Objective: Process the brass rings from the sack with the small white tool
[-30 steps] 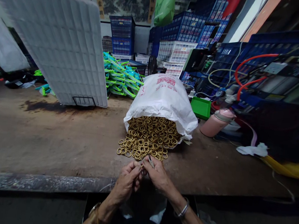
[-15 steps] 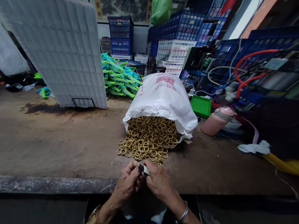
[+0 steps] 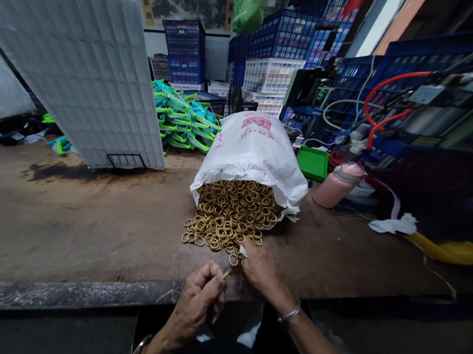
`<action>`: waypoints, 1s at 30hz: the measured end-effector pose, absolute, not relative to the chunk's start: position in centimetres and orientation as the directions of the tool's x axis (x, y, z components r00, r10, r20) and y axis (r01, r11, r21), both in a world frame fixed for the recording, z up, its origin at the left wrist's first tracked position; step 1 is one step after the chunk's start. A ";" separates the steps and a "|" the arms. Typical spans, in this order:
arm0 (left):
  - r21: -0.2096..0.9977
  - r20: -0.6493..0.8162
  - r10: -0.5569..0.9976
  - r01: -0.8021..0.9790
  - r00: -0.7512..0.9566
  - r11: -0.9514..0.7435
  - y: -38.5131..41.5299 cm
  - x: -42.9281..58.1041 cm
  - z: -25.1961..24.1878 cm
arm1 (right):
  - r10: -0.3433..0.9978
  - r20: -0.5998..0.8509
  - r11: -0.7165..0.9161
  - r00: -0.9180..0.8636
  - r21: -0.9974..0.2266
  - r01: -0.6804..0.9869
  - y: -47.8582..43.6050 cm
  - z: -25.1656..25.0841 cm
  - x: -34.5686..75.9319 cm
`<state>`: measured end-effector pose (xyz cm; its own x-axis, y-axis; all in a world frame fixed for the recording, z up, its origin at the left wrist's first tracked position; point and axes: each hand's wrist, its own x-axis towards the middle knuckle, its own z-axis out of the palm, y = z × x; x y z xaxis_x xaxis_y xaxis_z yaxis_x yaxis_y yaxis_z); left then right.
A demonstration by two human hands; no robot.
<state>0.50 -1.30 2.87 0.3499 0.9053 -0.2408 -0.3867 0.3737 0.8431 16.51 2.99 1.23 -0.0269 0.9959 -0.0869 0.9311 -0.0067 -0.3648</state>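
Observation:
A heap of brass-coloured rings (image 3: 220,229) spills onto the bench from the mouth of a white woven sack (image 3: 254,154). My left hand (image 3: 202,294) is closed near the bench's front edge, and a yellow-gold ring (image 3: 226,273) shows edge-on at its fingertips. At the near side of the heap, my right hand (image 3: 262,269) has its fingers drawn together among the rings. A small white piece (image 3: 243,250) shows at those fingers; whether it is wrapped on or held I cannot tell. One loose ring (image 3: 233,260) lies between the hands.
On the left stands a tall white quilted panel (image 3: 105,79) in a wire stand. Green and turquoise items (image 3: 186,118) are piled behind it. To the right are a green tray (image 3: 312,163), a pink bottle (image 3: 338,186) and red hoses (image 3: 371,108). Crates (image 3: 184,53) stack up behind.
My hands have come apart. The right one has moved forward to the rings with the white piece at its fingers; the left stays near the edge. The view has shifted slightly.

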 end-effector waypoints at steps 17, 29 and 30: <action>0.509 -0.371 0.824 -0.649 0.427 0.565 0.2 -0.3 1.1 | 0.995 0.101 0.021 0.017 -0.364 0.931 2.7 -0.5 17.2; 0.594 -0.432 0.842 -0.599 0.325 0.536 0.6 0.6 -0.2 | 0.995 0.060 -0.043 0.076 -0.431 0.902 3.2 -0.9 17.0; 0.646 -0.410 0.859 -0.568 0.305 0.510 0.5 0.9 -0.3 | 0.994 0.056 -0.053 0.094 -0.512 0.858 3.3 -1.0 16.9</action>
